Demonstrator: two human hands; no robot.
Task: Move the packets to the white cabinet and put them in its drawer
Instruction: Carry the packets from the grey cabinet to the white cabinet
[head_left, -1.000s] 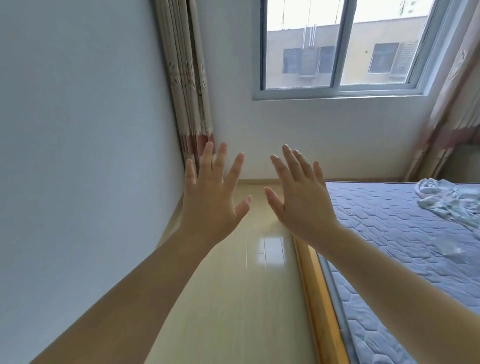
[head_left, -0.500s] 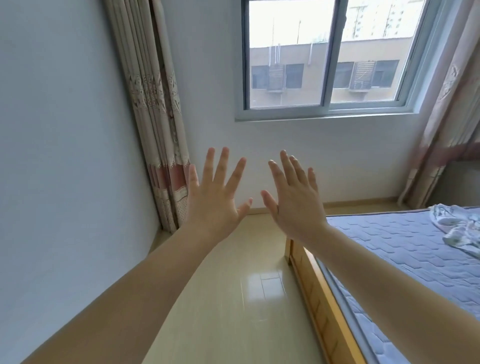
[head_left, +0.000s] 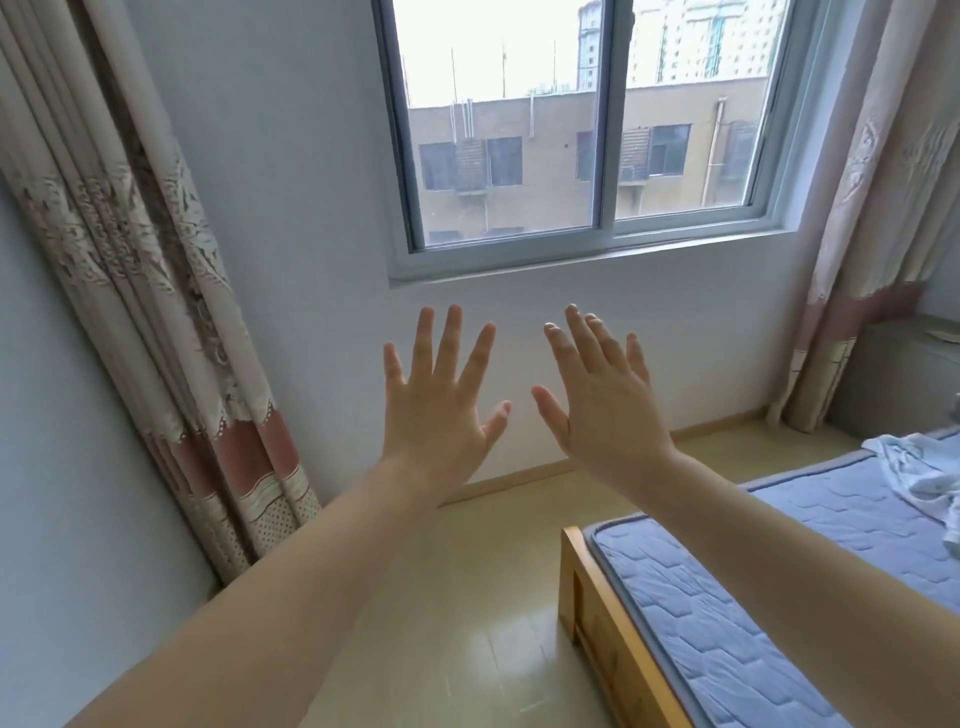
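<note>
Cabinet (head_left: 893, 384) past bed (head_left: 779, 597) edge, floor (head_left: 769, 441) between

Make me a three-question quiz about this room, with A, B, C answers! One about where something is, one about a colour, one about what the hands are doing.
1. Where does the crumpled white cloth lie?
A) on the floor
B) on the mattress
C) on the windowsill

2. What colour is the mattress?
A) red
B) green
C) blue

3. How are the left hand and right hand?
A) open, fingers spread, empty
B) each gripping a packet
C) curled into fists

Answers:
1 B, the cloth rests on the mattress near the right edge.
2 C, its quilted cover is blue.
3 A, all fingers are straight and apart, holding nothing.
</note>
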